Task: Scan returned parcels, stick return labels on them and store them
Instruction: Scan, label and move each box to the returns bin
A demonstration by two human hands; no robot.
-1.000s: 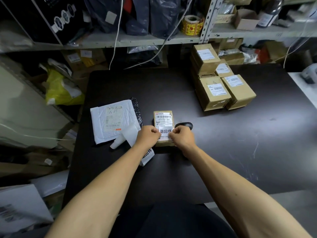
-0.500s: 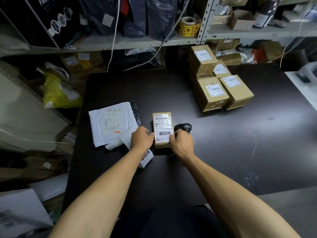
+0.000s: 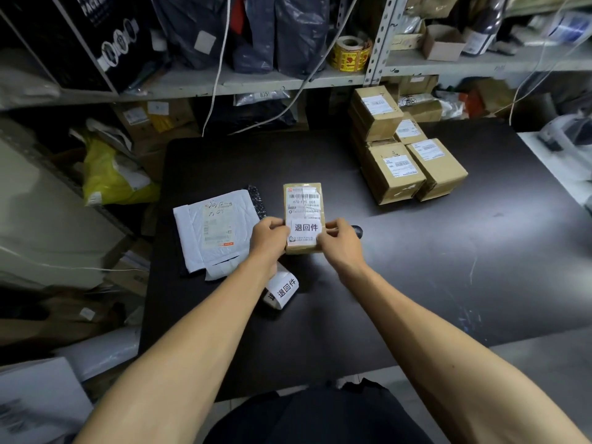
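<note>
Parcel [image 3: 303, 219] held between both grips, left hand [image 3: 268, 235] and right hand [image 3: 340, 238] pinching its sides

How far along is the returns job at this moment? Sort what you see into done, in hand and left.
Done: the return label sits stuck on the small parcel. In hand: the left hand and right hand grip that parcel by its sides, so it is not yet stored. Left: the white mailer on the table shows no return label; the label roll lies nearby.
</note>
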